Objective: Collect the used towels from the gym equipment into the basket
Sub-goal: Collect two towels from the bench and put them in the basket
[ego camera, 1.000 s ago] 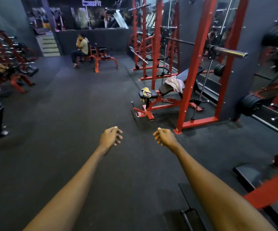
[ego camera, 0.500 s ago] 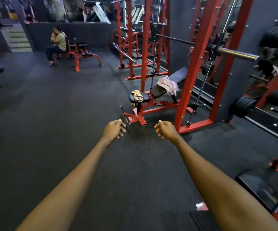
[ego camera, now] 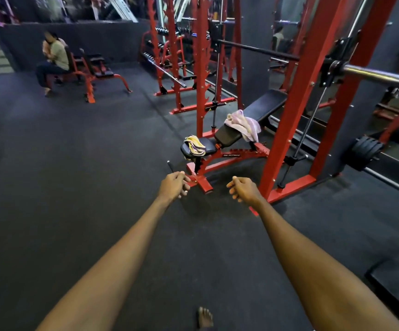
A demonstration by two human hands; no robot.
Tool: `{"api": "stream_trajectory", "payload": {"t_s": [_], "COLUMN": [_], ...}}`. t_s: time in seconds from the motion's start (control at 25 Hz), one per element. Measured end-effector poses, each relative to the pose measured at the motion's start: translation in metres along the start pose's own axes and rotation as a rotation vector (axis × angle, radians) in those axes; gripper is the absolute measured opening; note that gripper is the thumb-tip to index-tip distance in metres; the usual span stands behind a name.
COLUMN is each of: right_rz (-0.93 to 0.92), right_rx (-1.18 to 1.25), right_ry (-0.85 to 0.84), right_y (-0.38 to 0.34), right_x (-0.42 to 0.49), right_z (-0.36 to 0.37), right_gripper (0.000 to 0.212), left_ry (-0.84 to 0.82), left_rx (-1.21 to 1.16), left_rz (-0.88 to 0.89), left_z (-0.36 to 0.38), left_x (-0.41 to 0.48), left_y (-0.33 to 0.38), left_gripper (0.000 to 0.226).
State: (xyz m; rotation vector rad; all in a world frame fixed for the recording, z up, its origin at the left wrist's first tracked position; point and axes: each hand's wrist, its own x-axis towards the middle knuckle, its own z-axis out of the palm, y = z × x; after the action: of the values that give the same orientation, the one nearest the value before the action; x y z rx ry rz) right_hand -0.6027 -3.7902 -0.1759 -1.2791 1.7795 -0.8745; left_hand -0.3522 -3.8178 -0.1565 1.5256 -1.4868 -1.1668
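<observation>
Head view, open room: we see wide dark floor [ego camera: 74,163] on our left and ahead, running to a far seat where a person [ego camera: 55,60] sits, well apart from us.
Head view, edges: a red rack post [ego camera: 291,115] stands just right of our right hand, with its base rail flat on the floor. The bench [ego camera: 267,103] lies inside the rack, and its red front foot reaches the floor between our two hands, a little beyond them. A barbell [ego camera: 380,76] juts in from the right near the top, and black plates [ego camera: 365,149] hang low on the right.
Left hand [ego camera: 173,187]: we hold it out in front, fingers loosely curled, gripping nothing.
Right hand [ego camera: 242,191]: it is out in front too, fingers loosely curled, gripping nothing, apart from the left.
Yellow towel [ego camera: 194,144]: it sits bunched on the near seat pad, striped yellow and pale, draping over the pad's left edge, beyond our left hand.
Pink towel [ego camera: 243,124]: it lies crumpled on the lower backrest, pale lilac-pink, with one end hanging off the right side.
Foot [ego camera: 205,317]: ours, bare, on the floor at the bottom edge.
</observation>
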Motion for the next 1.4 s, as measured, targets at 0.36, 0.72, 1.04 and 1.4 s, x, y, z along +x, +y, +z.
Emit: {"api": "stream_trajectory", "payload": {"t_s": [0.36,0.72,1.04,1.4], "right_rz": [0.05,0.076,0.146,0.243], "right_rx": [0.038,0.004,0.037,0.07], "right_ry": [0.063,0.063,0.076,-0.026], "right_y": [-0.052,-0.089,-0.124,-0.12], "right_x": [0.251,0.463,0.639,0.837], "right_z": [-0.02,0.005,0.032,0.077], "right_gripper": [0.045,0.045,0.047,0.046], "left_ry": [-0.04,-0.04,-0.081,-0.051], "left_rx": [0.049,0.074,0.029,0.017], "left_rz": [-0.015,-0.031,-0.071,-0.168], "left_z": [0.015,0.002,-0.013,-0.005], "left_x": [0.237,0.471,0.665,0.848], "left_y": [0.04,0.036,0.035,0.007], "left_gripper": [0.037,0.04,0.036,0.032]}}
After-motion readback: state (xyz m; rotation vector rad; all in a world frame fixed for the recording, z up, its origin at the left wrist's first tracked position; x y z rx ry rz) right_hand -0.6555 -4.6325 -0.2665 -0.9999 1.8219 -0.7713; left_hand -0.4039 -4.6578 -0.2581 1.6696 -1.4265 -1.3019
